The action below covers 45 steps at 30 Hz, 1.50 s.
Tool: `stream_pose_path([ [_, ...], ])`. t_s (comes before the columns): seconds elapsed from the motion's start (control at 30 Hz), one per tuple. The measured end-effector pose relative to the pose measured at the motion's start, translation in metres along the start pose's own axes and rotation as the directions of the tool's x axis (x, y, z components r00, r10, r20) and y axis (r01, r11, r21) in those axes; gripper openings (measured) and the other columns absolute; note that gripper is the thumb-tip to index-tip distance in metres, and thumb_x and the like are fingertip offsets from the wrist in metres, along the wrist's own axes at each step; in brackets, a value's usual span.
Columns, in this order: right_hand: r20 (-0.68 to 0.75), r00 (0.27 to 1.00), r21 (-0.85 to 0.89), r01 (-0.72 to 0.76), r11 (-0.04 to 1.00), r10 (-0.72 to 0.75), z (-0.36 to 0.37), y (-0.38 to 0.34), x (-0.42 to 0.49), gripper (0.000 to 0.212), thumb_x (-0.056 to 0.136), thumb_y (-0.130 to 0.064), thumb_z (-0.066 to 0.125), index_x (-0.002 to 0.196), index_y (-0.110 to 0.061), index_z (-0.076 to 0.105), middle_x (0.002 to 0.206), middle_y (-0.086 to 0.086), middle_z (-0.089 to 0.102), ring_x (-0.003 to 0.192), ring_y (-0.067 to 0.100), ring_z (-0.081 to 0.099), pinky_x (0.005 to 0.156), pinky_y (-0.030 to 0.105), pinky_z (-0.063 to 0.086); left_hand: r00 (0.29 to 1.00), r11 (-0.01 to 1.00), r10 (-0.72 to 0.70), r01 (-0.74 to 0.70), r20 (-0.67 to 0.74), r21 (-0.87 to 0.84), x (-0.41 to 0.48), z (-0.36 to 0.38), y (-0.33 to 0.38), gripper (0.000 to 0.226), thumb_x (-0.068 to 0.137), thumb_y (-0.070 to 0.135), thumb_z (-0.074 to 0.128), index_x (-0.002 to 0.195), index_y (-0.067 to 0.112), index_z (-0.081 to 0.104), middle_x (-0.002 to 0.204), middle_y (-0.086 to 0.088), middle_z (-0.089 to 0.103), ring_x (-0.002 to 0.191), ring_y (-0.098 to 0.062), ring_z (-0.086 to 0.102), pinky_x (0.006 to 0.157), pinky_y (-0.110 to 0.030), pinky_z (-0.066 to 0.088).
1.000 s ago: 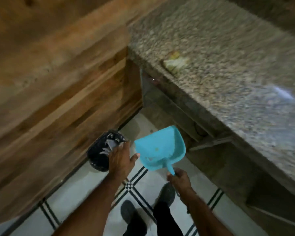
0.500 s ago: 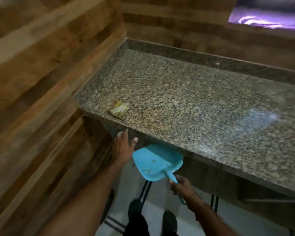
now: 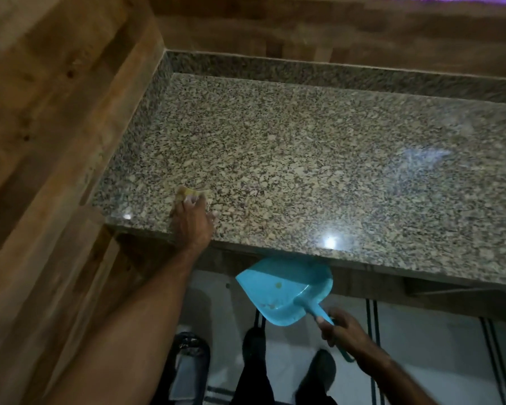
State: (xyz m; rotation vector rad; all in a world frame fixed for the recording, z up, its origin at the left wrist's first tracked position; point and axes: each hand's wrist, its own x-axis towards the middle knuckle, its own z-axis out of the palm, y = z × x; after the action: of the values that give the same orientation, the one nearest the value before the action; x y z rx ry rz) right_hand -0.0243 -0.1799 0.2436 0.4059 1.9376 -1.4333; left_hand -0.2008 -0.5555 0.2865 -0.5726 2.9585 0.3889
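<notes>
moved: left hand (image 3: pixel 192 222) is now landing on yellow scrap (image 3: pixel 192 192) at desk (image 3: pixel 304 159) near-left edge, grip untellable | right hand (image 3: pixel 343 331) is clasping dustpan (image 3: pixel 287 290) below | tip: keeping it under the edge while sweeping

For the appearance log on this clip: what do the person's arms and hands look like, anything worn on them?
Both forearms are bare right to the bottom edge of the frame, so no sleeve shows. The left hand and right hand are ungloved. No watch, bracelet or ring is visible, though the dim, slightly blurred picture could hide a thin band.
</notes>
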Motion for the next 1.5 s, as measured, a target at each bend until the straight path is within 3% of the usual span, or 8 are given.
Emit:
stream_pose_path([
  [0.27, -0.025, 0.998, -0.002, -0.066, 0.998, 0.066, 0.01, 0.012, -0.008, 0.017, 0.1, -0.027, 0.066, 0.1, -0.011, 0.07, 0.073, 0.003, 0.066, 0.064, 0.011, 0.061, 0.061, 0.024, 0.05, 0.992, 0.917, -0.071, 0.023, -0.106, -0.399, 0.027, 0.001, 0.008, 0.048, 0.102, 0.002, 0.058, 0.148, 0.016, 0.058, 0.142, -0.023, 0.053, 0.123, -0.036, 0.055, 0.099, -0.042, 0.05],
  [0.43, -0.073, 0.989, 0.089, -0.12, 0.989, 0.127, -0.014, 0.031, -0.032, 0.021, 0.098, -0.024, 0.068, 0.104, -0.004, 0.07, 0.074, 0.004, 0.063, 0.066, 0.012, 0.061, 0.065, 0.028, 0.053, 0.999, 0.99, -0.045, 0.045, -0.001, -0.136, -0.012, 0.027, 0.094, 0.052, 0.103, 0.026, 0.057, 0.154, 0.029, 0.046, 0.151, -0.02, 0.044, 0.14, -0.041, 0.04, 0.114, -0.056, 0.034],
  [0.7, -0.299, 0.938, 0.205, -0.118, 0.972, 0.177, -0.066, 0.076, -0.068, 0.012, 0.098, -0.021, 0.067, 0.087, -0.015, 0.064, 0.071, 0.002, 0.064, 0.062, 0.013, 0.06, 0.063, 0.025, 0.051, 0.745, 0.783, 0.621, -0.604, 0.244, -0.15, -0.104, 0.092, 0.245, 0.044, 0.103, 0.026, 0.046, 0.146, 0.026, 0.053, 0.128, -0.014, 0.06, 0.12, -0.037, 0.057, 0.098, -0.048, 0.048],
  [0.87, -0.329, 0.93, 0.259, -0.079, 0.963, 0.164, -0.1, 0.115, -0.088, 0.025, 0.092, -0.033, 0.068, 0.097, -0.009, 0.07, 0.077, -0.001, 0.066, 0.072, 0.012, 0.064, 0.069, 0.029, 0.053, 0.961, 0.957, 0.278, -0.277, -0.011, -0.088, -0.071, 0.074, 0.233, 0.025, 0.103, 0.033, 0.05, 0.104, 0.011, 0.063, 0.096, -0.016, 0.062, 0.088, -0.036, 0.062, 0.07, -0.042, 0.049],
  [1.03, -0.316, 0.936, 0.29, -0.062, 0.955, 0.156, -0.158, 0.145, -0.09, 0.017, 0.1, -0.026, 0.065, 0.098, -0.009, 0.068, 0.07, -0.004, 0.063, 0.067, 0.013, 0.061, 0.068, 0.028, 0.051, 0.997, 0.998, -0.058, 0.059, -0.05, 0.028, -0.076, 0.083, 0.245, 0.039, 0.098, 0.022, 0.058, 0.136, 0.019, 0.054, 0.136, -0.023, 0.053, 0.127, -0.045, 0.052, 0.096, -0.06, 0.052],
  [1.13, -0.329, 0.935, 0.292, -0.031, 0.956, 0.131, -0.195, 0.154, -0.087, 0.012, 0.1, -0.02, 0.065, 0.091, -0.013, 0.068, 0.069, -0.002, 0.062, 0.064, 0.014, 0.059, 0.065, 0.029, 0.05, 0.985, 0.981, 0.165, -0.17, -0.059, -0.089, -0.134, 0.104, 0.334, 0.032, 0.098, 0.019, 0.055, 0.13, 0.017, 0.061, 0.124, -0.021, 0.061, 0.113, -0.041, 0.06, 0.089, -0.053, 0.057],
  [1.27, -0.322, 0.94, 0.265, -0.028, 0.964, 0.116, -0.247, 0.161, -0.093, 0.017, 0.101, -0.016, 0.064, 0.101, 0.0, 0.066, 0.074, 0.003, 0.06, 0.064, 0.012, 0.058, 0.06, 0.021, 0.05, 0.774, 0.791, 0.61, -0.585, 0.168, -0.179, -0.196, 0.136, 0.42, 0.034, 0.103, 0.032, 0.042, 0.117, 0.017, 0.069, 0.098, -0.014, 0.065, 0.097, -0.039, 0.062, 0.079, -0.048, 0.052],
  [1.5, -0.285, 0.955, 0.289, -0.001, 0.957, 0.087, -0.307, 0.164, -0.104, 0.01, 0.102, -0.017, 0.062, 0.094, -0.018, 0.067, 0.075, 0.001, 0.06, 0.062, 0.006, 0.057, 0.062, 0.019, 0.051, 0.998, 0.982, -0.056, 0.051, -0.022, -0.183, -0.124, 0.121, 0.36, 0.028, 0.101, 0.032, 0.057, 0.122, 0.014, 0.064, 0.098, -0.014, 0.06, 0.09, -0.035, 0.063, 0.069, -0.039, 0.048],
])
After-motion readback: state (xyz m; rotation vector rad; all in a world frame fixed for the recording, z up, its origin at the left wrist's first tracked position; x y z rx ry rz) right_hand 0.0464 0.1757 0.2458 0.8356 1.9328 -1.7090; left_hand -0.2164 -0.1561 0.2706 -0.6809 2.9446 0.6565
